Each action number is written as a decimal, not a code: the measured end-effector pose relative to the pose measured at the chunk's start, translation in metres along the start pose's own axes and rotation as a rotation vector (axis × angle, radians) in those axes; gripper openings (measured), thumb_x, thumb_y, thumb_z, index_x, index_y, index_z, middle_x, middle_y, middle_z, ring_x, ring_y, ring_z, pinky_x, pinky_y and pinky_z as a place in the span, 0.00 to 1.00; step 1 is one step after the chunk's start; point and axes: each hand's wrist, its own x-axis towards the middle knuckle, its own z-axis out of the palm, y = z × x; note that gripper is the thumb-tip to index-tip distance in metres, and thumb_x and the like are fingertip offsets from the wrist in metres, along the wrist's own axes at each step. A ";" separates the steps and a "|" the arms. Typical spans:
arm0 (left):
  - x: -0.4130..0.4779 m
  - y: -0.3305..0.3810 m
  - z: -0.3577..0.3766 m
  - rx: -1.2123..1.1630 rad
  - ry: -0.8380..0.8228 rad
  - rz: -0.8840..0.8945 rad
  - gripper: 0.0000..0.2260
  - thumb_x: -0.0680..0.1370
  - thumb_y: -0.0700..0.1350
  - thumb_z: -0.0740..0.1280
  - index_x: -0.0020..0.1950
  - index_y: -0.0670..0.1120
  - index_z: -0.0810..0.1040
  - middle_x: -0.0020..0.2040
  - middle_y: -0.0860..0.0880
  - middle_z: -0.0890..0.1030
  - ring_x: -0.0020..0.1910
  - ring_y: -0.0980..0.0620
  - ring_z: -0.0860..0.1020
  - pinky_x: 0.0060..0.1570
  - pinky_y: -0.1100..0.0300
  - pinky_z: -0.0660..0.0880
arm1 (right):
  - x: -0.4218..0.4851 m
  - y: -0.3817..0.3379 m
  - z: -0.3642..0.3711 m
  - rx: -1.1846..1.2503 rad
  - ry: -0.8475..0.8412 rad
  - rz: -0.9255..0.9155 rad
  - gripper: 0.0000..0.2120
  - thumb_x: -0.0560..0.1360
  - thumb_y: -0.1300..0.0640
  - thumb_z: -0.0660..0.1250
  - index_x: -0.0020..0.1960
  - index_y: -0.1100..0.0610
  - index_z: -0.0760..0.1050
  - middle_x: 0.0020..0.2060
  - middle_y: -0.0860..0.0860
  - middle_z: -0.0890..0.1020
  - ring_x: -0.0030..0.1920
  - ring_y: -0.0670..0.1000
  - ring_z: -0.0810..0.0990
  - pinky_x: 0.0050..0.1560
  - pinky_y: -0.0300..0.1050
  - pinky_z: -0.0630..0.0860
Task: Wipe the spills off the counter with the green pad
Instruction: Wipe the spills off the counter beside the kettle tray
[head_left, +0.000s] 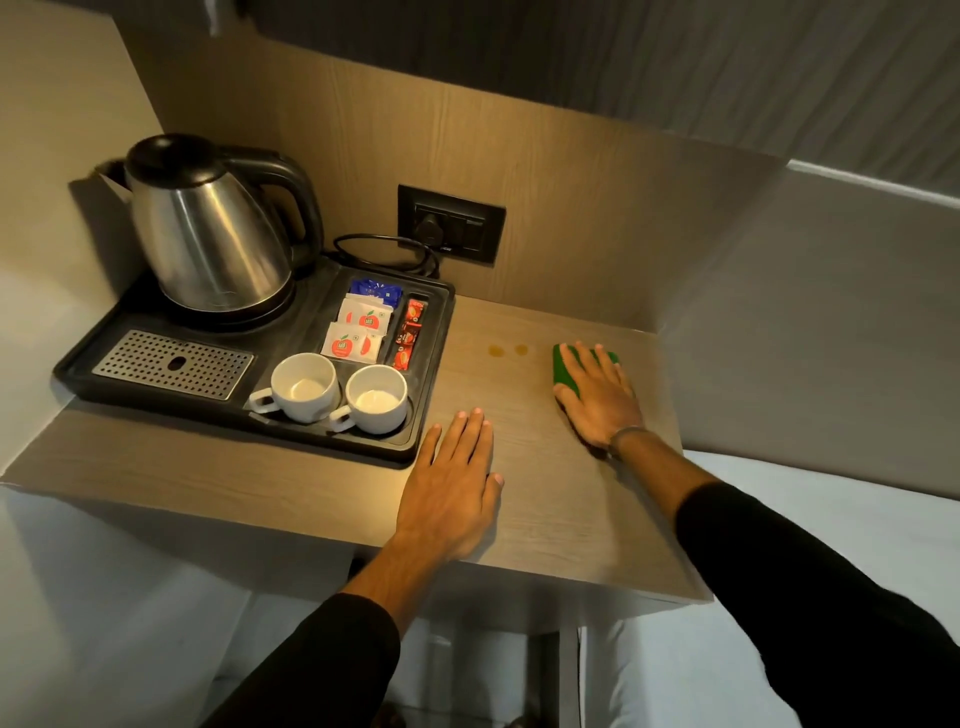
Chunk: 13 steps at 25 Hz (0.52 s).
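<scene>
The green pad (563, 370) lies flat on the wooden counter (545, 499) toward its right side. My right hand (597, 395) presses down on it with fingers spread, covering most of the pad. Two small brown spills (496, 351) (521, 349) sit on the counter just left of the pad, apart from it. My left hand (452, 488) rests flat on the counter nearer the front edge, fingers apart, holding nothing.
A black tray (426, 415) fills the counter's left half, carrying a steel kettle (208, 228), two white cups (304, 387) (375, 397) and sachets (358, 327). A wall socket (451, 222) with a plugged cord sits behind. A wall panel borders the counter's right side.
</scene>
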 end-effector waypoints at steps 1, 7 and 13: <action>0.000 0.000 0.000 -0.003 0.004 -0.002 0.32 0.84 0.59 0.44 0.85 0.45 0.50 0.87 0.45 0.50 0.86 0.46 0.47 0.84 0.42 0.47 | 0.014 -0.012 -0.002 0.007 0.004 0.052 0.32 0.86 0.44 0.52 0.87 0.48 0.47 0.86 0.51 0.52 0.85 0.57 0.46 0.84 0.60 0.45; -0.002 0.001 0.001 0.005 0.014 -0.011 0.32 0.84 0.58 0.46 0.85 0.45 0.50 0.87 0.45 0.51 0.86 0.46 0.48 0.84 0.42 0.47 | -0.039 -0.013 0.013 0.000 -0.027 -0.227 0.32 0.84 0.42 0.52 0.86 0.47 0.50 0.86 0.50 0.54 0.85 0.56 0.48 0.84 0.61 0.50; -0.001 0.001 -0.001 0.002 0.006 -0.005 0.33 0.83 0.59 0.42 0.85 0.45 0.48 0.87 0.45 0.49 0.86 0.47 0.46 0.84 0.44 0.44 | 0.030 -0.030 -0.020 -0.013 -0.048 0.031 0.32 0.87 0.45 0.53 0.87 0.50 0.46 0.86 0.52 0.50 0.85 0.58 0.46 0.84 0.60 0.45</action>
